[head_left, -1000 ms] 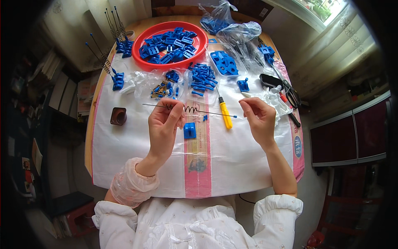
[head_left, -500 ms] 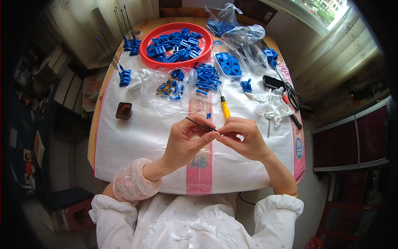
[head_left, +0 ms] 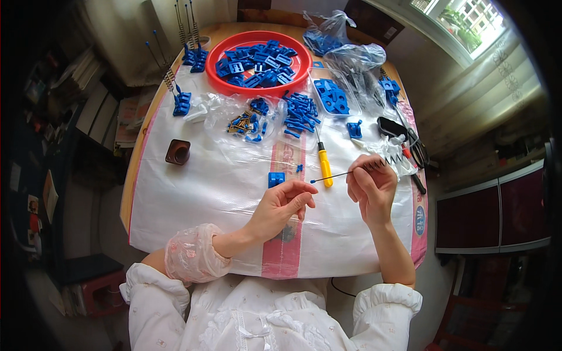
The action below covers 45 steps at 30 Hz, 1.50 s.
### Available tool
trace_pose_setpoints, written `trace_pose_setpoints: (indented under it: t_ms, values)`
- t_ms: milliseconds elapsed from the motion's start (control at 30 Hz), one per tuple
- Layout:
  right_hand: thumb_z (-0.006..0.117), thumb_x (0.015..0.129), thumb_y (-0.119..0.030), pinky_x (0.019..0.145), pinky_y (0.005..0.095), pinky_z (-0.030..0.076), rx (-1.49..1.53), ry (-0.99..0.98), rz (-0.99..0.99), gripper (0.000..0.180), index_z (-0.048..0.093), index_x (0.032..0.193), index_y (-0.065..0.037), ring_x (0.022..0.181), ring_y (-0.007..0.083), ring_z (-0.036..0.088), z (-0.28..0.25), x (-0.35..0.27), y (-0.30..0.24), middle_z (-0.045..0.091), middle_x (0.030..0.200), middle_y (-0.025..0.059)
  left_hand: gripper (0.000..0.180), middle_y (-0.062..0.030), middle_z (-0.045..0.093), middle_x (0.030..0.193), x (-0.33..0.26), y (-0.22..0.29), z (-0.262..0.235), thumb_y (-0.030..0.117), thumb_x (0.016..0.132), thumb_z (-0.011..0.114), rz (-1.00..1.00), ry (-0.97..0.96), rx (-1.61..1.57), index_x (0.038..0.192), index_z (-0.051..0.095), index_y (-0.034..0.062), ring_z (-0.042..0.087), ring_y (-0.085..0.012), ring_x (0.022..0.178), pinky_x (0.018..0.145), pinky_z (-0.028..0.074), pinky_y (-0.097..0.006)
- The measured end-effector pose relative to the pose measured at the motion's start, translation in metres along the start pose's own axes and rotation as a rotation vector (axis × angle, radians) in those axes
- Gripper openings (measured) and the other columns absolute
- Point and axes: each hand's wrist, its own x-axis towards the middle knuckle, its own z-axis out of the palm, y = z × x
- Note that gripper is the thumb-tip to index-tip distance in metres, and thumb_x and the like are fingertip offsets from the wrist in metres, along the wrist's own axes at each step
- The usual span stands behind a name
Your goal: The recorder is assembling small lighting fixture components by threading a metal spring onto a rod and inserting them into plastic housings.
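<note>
A thin dark rod with a coil spring (head_left: 387, 164) and a small blue tip is pinched in my right hand (head_left: 373, 186). Its tip points left, toward my other hand. My left hand (head_left: 285, 206) is open above the sheet, its fingers loosely apart and nothing seen in them. Just beyond its fingertips lies a blue block (head_left: 276, 179). A tiny blue piece (head_left: 300, 168) rests near that block. The yellow-handled screwdriver (head_left: 325, 168) lies between my hands, its blade pointing away, with the rod passing over its handle.
A red basin (head_left: 304, 73) of blue parts stands at the back. In front are blue pegs (head_left: 300, 114) and brass screws (head_left: 240, 123). Scissors (head_left: 416, 146) lie right, a brown cup-like piece (head_left: 178, 152) left. Finished-looking spring assemblies (head_left: 182, 104) stand far left.
My hands have moved apart; the spring rod is now in my right hand, farther right. A blue block now shows on the sheet by my left hand, which has opened.
</note>
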Motion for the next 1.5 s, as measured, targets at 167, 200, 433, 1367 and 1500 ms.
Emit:
trace_pose_setpoints:
  t_ms: [167,200,433,1367,1500]
  values:
    - [0.057,0.089,0.009,0.043,0.0223,0.036,-0.053,-0.046,-0.058,0.006,0.058,0.093,0.006,0.051,0.0091,0.049,0.003,-0.007,0.004,0.061,0.077,0.0122,0.019,-0.003,0.064,0.089,0.001,-0.006,-0.008,0.018,0.101,0.056,0.02,0.006,-0.037,0.113,0.059,0.0038,0.055,-0.0044,0.073,0.066,0.045,-0.019]
    - [0.058,0.088,0.009,0.043,0.0221,0.036,-0.068,-0.048,-0.065,0.006,0.058,0.093,0.006,0.051,0.0091,0.049,0.005,-0.008,0.005,0.061,0.078,0.0122,0.018,-0.0032,0.064,0.088,0.0,-0.006,-0.011,0.018,0.101,0.056,0.035,0.006,-0.038,0.112,0.058,0.004,0.055,-0.0046,0.072,0.066,0.046,-0.019]
    - [0.063,0.082,0.011,0.051,0.0221,0.041,-0.298,-0.07,-0.17,0.01,0.061,0.09,0.004,0.061,0.0118,0.055,0.008,-0.018,0.005,0.064,0.077,0.011,0.015,-0.0032,0.063,0.085,0.001,-0.006,-0.015,0.016,0.101,0.054,0.061,0.03,-0.062,0.111,0.059,0.0057,0.055,-0.0056,0.069,0.064,0.046,-0.019]
    - [0.078,0.07,0.009,0.053,0.024,0.046,-0.591,-0.151,-0.378,0.021,0.065,0.083,0.0,0.06,0.0145,0.061,0.008,-0.019,0.007,0.066,0.071,0.0102,0.017,-0.0004,0.061,0.081,0.0,-0.013,-0.014,0.02,0.103,0.052,-0.079,-0.043,-0.11,0.107,0.059,0.0059,0.053,-0.0022,0.066,0.061,0.045,-0.017]
    - [0.078,0.07,0.01,0.053,0.0241,0.044,-0.507,-0.097,-0.321,0.02,0.065,0.082,0.001,0.06,0.0138,0.06,0.007,-0.02,0.009,0.066,0.071,0.0103,0.018,-0.0003,0.061,0.081,0.0,-0.013,-0.014,0.022,0.103,0.051,-0.094,-0.063,-0.118,0.106,0.058,0.0053,0.053,-0.0022,0.066,0.061,0.045,-0.017]
